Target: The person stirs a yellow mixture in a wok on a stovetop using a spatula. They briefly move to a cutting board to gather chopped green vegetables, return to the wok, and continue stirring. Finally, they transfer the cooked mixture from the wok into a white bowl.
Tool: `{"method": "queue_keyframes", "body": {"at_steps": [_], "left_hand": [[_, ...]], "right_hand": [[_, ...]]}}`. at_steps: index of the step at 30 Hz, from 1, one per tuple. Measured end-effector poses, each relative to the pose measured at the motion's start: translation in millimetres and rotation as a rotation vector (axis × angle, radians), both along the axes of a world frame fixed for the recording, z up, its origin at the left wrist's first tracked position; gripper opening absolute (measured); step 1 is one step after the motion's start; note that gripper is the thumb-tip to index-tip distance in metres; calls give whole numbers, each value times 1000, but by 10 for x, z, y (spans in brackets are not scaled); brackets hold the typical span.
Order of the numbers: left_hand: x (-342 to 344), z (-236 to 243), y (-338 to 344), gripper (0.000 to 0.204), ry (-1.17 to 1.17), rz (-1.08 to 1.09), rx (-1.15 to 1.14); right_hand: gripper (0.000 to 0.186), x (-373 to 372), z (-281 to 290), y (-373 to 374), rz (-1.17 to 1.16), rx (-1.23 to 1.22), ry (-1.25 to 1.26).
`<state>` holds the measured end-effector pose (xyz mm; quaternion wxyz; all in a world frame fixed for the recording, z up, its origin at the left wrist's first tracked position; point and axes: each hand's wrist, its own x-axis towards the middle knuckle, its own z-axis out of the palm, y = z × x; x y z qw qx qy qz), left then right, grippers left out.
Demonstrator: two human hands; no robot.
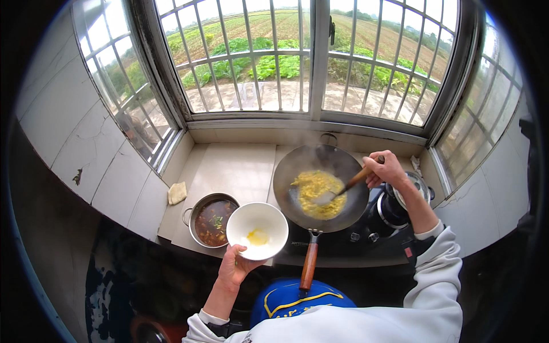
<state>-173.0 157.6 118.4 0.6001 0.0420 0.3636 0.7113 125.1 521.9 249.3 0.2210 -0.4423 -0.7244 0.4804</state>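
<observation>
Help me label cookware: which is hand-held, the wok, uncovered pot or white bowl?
The white bowl; the left hand holds it, whereas neither hand holds the uncovered pot or wok.

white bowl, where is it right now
In the head view, the bowl is a little left of and below centre, in the left hand, with the pot just to its left and the wok up to its right.

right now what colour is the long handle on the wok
The long handle on the wok is reddish brown, seen best in the head view.
</observation>
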Motion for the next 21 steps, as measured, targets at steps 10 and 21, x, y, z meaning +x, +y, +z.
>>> {"method": "queue_keyframes", "body": {"at_steps": [10,21], "left_hand": [[456,-143,-160,73,-77,12,23],[525,-270,-162,71,-96,53,-21]], "right_hand": [[17,-228,-535,330,69,358,-107],[17,174,-800,-322,873,1055,-436]]}}
